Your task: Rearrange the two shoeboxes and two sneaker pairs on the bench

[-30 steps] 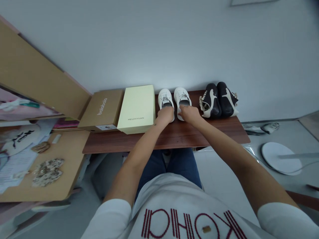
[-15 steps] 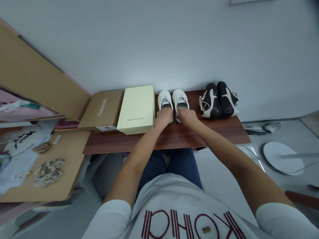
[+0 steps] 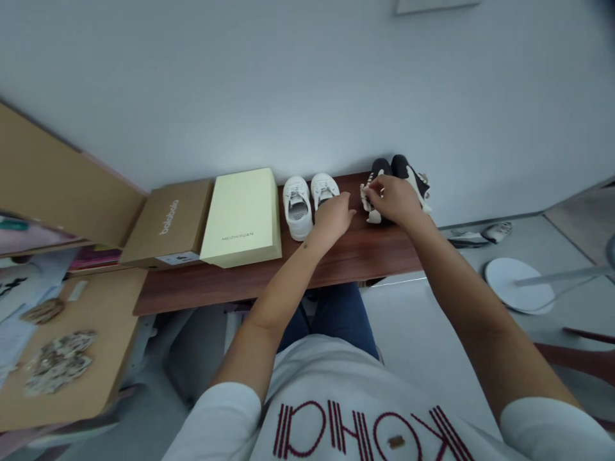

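A pair of white sneakers, the left one (image 3: 298, 214) and the right one (image 3: 323, 186), stands side by side on the brown wooden board. My left hand (image 3: 335, 218) is over the heel part of the right white sneaker and hides it; its fingers point right and are apart, holding nothing. To the right sits a pair of black sneakers (image 3: 402, 168) with cream stripes and laces. Over them is my right hand (image 3: 394, 197), fingers bent and apart at the lace side of the nearer black sneaker. Whether they touch it is unclear.
A pale yellow box (image 3: 243, 211) and a brown cardboard box (image 3: 170, 221) lie left of the white sneakers on the wooden board (image 3: 192, 288). A desk (image 3: 110, 320) with a patterned bow adjoins at left. On the floor at right are a round white base (image 3: 514, 294) and other shoes (image 3: 497, 232).
Both hands have come off the white sneakers' heels and moved right, my right hand as far as the black sneakers. The white sneakers stay on the board; the view has shifted right.
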A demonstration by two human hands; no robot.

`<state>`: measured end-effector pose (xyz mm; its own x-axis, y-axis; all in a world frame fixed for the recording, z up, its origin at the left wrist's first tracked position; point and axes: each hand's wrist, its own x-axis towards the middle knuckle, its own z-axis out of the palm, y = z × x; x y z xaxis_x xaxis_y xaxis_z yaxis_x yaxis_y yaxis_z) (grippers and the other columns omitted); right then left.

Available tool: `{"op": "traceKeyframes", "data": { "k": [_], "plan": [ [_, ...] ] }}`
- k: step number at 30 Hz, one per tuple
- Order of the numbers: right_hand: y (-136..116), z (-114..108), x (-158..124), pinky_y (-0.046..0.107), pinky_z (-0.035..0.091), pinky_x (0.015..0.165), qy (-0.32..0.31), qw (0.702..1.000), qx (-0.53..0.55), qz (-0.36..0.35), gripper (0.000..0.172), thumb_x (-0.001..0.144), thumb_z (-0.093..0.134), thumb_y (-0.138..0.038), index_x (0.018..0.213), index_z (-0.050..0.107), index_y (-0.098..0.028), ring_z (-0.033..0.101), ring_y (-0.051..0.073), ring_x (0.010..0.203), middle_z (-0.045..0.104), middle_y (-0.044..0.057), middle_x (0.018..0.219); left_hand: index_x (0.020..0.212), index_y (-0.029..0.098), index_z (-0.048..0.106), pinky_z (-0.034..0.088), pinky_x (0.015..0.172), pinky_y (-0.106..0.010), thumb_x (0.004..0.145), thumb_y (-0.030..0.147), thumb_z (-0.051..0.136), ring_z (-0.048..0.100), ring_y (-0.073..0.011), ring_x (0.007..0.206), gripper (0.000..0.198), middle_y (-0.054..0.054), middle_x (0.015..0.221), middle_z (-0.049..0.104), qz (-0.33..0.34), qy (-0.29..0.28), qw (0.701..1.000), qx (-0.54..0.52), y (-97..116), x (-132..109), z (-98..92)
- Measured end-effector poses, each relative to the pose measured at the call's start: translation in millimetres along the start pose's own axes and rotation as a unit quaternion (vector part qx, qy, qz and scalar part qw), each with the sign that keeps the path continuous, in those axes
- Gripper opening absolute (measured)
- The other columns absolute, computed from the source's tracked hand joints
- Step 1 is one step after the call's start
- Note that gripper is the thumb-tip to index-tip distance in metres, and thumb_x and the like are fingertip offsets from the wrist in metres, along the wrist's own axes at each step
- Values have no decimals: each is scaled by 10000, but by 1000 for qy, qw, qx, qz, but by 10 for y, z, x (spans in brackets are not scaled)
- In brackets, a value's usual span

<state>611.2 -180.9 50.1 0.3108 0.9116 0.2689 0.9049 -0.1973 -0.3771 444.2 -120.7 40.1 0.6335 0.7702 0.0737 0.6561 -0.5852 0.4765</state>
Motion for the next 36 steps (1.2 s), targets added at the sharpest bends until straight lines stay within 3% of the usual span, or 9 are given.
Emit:
{"op": "traceKeyframes", "data": {
  "k": [6, 11, 15, 17, 21, 24, 27, 32, 36],
  "plan": [
    [623, -179, -145, 417, 486, 874, 28, 997, 5, 71, 306, 906, 563, -397, 1034, 725, -171, 671, 297, 936, 750, 122, 998, 1250, 115, 604, 462, 977, -415, 890, 219, 674, 651, -329, 1122, 381, -198, 1173, 695, 38, -12, 996, -75, 261, 218, 502],
    [1282, -67, -215, 483, 459, 1002, 58, 990, 3, 132, 429, 857, 640, -417, 1146, 684, -103, 632, 342, 1108, 691, 212, 1180, 1230, 98, 620, 457, 999, -434, 823, 295, 764, 631, -355, 1170, 475, -232, 1229, 670, -9, -10, 989, -149, 261, 357, 931],
    [1689, 130, -270, 438, 502, 942, -16, 965, 88, 246, 571, 736, 777, -484, 1124, 689, -75, 668, 299, 1007, 723, 173, 1069, 1077, 106, 686, 472, 971, -425, 779, 332, 800, 661, -342, 1097, 391, -195, 1126, 716, -58, -16, 971, -232, 190, 429, 1174],
    [1772, 224, -299, 398, 518, 893, -31, 956, 162, 243, 539, 694, 804, -496, 1050, 707, -103, 674, 249, 906, 735, 101, 949, 1035, 120, 697, 483, 948, -394, 759, 322, 814, 671, -300, 1045, 361, -154, 1076, 734, -74, -22, 952, -297, 151, 462, 1264],
    [1776, 369, -305, 360, 538, 865, -29, 930, 331, 157, 519, 623, 828, -541, 945, 705, -153, 658, 211, 866, 734, 37, 889, 1073, 121, 697, 487, 910, -326, 749, 283, 812, 666, -212, 968, 380, -104, 1068, 742, -82, -37, 899, -429, 84, 519, 1392],
    [1753, 418, -243, 378, 542, 874, -30, 910, 395, 123, 555, 603, 825, -563, 963, 682, -164, 652, 205, 861, 732, 32, 896, 1116, 115, 687, 485, 901, -304, 766, 238, 781, 656, -172, 922, 383, -84, 1051, 743, -76, -41, 872, -481, 61, 559, 1423],
    [1745, 385, -150, 415, 539, 877, -34, 923, 372, 95, 556, 648, 784, -569, 1006, 664, -161, 655, 216, 847, 730, 46, 920, 1118, 118, 688, 491, 894, -303, 778, 223, 760, 651, -167, 906, 362, -74, 1021, 743, -57, -43, 879, -471, 69, 612, 1363],
    [1625, 152, -39, 410, 511, 913, -47, 992, 103, 53, 444, 726, 764, -453, 1045, 682, -155, 674, 281, 967, 736, 83, 988, 1069, 131, 706, 489, 917, -334, 793, 267, 757, 660, -237, 1011, 311, -89, 1028, 734, -10, -36, 960, -277, 149, 692, 1082],
    [1374, -41, -12, 363, 503, 834, -107, 989, -104, 6, 355, 796, 732, -380, 1092, 670, -194, 686, 298, 978, 745, 94, 990, 1094, 133, 701, 475, 967, -375, 824, 285, 739, 655, -304, 1117, 311, -136, 1110, 720, 38, -54, 992, -112, 244, 673, 866]
  ]
}}
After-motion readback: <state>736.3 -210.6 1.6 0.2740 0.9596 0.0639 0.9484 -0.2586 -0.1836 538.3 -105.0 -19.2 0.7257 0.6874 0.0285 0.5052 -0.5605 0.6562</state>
